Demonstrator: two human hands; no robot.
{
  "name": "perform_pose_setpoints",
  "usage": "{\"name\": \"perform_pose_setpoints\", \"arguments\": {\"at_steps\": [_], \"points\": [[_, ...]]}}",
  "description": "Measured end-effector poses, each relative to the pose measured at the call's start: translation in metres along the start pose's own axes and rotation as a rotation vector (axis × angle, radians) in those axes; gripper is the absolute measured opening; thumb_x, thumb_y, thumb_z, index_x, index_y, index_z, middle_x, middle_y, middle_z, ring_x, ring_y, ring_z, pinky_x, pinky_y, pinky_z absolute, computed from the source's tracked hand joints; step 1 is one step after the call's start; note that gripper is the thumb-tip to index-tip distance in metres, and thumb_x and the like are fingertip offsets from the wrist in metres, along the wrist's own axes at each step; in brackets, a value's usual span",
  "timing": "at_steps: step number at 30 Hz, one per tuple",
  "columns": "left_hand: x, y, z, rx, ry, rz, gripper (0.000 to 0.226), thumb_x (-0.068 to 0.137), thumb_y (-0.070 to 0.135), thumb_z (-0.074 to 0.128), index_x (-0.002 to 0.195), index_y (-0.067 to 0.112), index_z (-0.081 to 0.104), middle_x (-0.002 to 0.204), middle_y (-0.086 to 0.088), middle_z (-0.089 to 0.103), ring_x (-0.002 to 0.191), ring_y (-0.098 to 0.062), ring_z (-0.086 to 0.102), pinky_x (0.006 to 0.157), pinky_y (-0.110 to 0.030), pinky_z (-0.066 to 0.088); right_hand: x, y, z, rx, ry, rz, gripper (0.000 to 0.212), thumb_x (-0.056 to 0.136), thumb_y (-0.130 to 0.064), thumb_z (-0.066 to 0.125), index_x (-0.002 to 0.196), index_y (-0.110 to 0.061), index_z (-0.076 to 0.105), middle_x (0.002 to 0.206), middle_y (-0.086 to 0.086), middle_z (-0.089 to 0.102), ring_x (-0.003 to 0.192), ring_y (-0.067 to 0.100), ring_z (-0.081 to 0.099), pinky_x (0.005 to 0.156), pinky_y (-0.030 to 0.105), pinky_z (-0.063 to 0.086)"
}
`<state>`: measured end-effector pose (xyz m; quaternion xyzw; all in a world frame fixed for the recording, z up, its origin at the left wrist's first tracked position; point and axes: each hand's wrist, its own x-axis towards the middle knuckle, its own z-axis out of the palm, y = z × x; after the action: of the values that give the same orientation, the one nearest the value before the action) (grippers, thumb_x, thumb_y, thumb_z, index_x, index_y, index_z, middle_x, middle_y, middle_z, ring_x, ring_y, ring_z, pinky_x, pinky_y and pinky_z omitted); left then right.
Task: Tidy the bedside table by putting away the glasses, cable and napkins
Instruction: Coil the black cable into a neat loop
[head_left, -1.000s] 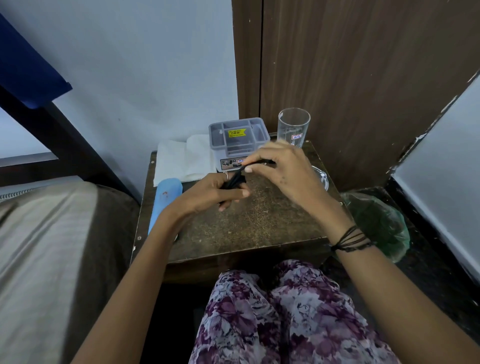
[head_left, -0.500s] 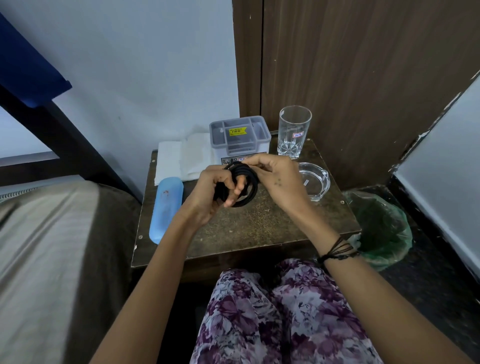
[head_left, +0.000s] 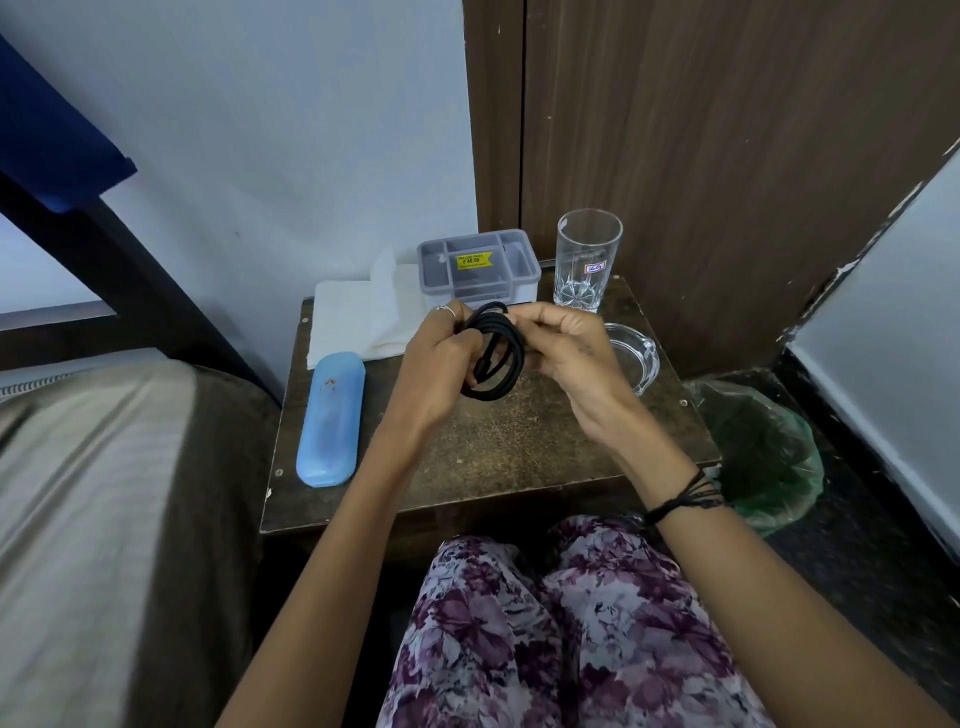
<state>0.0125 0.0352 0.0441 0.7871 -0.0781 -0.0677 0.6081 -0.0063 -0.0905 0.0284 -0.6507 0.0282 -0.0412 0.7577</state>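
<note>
A black cable (head_left: 500, 358), wound into a coil of several loops, hangs above the middle of the brown bedside table (head_left: 519, 447). My left hand (head_left: 441, 358) grips the coil's left side and my right hand (head_left: 563, 345) pinches its top right. White napkins (head_left: 358, 322) lie at the table's back left. A closed blue glasses case (head_left: 330, 418) lies along the left edge. The glasses themselves are not visible.
A grey compartment organiser (head_left: 478, 267) stands at the back centre, a clear drinking glass (head_left: 587, 260) to its right, a glass ashtray (head_left: 636, 356) in front of that. A bin lined with a green bag (head_left: 763, 457) sits on the floor to the right. The bed (head_left: 93, 493) is on the left.
The cable went from a tight bundle near the tabletop to a visible round coil lifted between both hands. My hands rose and moved slightly back toward the organiser.
</note>
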Motion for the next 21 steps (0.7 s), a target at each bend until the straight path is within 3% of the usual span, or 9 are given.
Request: {"name": "perform_pose_setpoints", "arguments": {"at_steps": [5, 8, 11, 16, 21], "points": [[-0.002, -0.002, 0.000, -0.024, -0.120, 0.008, 0.030, 0.092, -0.001, 0.035, 0.073, 0.023, 0.039, 0.072, 0.005, 0.042, 0.066, -0.006, 0.039, 0.053, -0.008, 0.036, 0.002, -0.004, -0.003, 0.030, 0.022, -0.010, 0.011, 0.088, -0.007, 0.058, 0.087, -0.009, 0.069, 0.066, -0.008, 0.071, 0.061, 0.000, 0.065, 0.056, 0.013, 0.050], [-0.001, -0.005, -0.003, -0.024, -0.160, 0.025, 0.032, 0.093, -0.003, 0.032, 0.078, 0.024, 0.039, 0.076, 0.005, 0.042, 0.068, -0.004, 0.040, 0.050, -0.003, 0.035, 0.003, -0.001, -0.005, 0.080, -0.035, 0.110, 0.013, 0.090, -0.008, 0.055, 0.090, -0.009, 0.068, 0.071, -0.003, 0.069, 0.060, 0.002, 0.063, 0.059, 0.015, 0.052], [0.000, -0.009, -0.007, -0.053, -0.207, -0.021, 0.031, 0.092, -0.005, 0.033, 0.084, 0.023, 0.042, 0.081, 0.004, 0.047, 0.072, -0.005, 0.044, 0.052, -0.005, 0.038, 0.005, 0.002, -0.007, 0.191, -0.071, 0.254, 0.013, 0.090, -0.005, 0.053, 0.091, -0.007, 0.066, 0.067, -0.003, 0.069, 0.054, 0.002, 0.062, 0.051, 0.013, 0.050], [0.003, -0.017, -0.011, -0.114, -0.317, -0.075, 0.022, 0.093, -0.002, 0.038, 0.102, 0.016, 0.046, 0.097, -0.001, 0.053, 0.090, -0.010, 0.051, 0.074, -0.021, 0.043, 0.006, 0.009, -0.006, 0.317, -0.058, 0.329, 0.012, 0.089, -0.005, 0.055, 0.087, -0.009, 0.065, 0.065, -0.003, 0.070, 0.055, 0.003, 0.062, 0.051, 0.014, 0.051], [0.002, -0.020, -0.007, -0.042, -0.359, -0.049, 0.024, 0.096, 0.003, 0.039, 0.117, 0.012, 0.035, 0.106, -0.004, 0.052, 0.084, -0.008, 0.056, 0.058, -0.014, 0.051, 0.004, 0.014, -0.011, 0.212, 0.005, 0.213, 0.011, 0.087, -0.005, 0.058, 0.085, -0.011, 0.067, 0.062, -0.007, 0.071, 0.055, -0.001, 0.063, 0.053, 0.012, 0.050]]}}
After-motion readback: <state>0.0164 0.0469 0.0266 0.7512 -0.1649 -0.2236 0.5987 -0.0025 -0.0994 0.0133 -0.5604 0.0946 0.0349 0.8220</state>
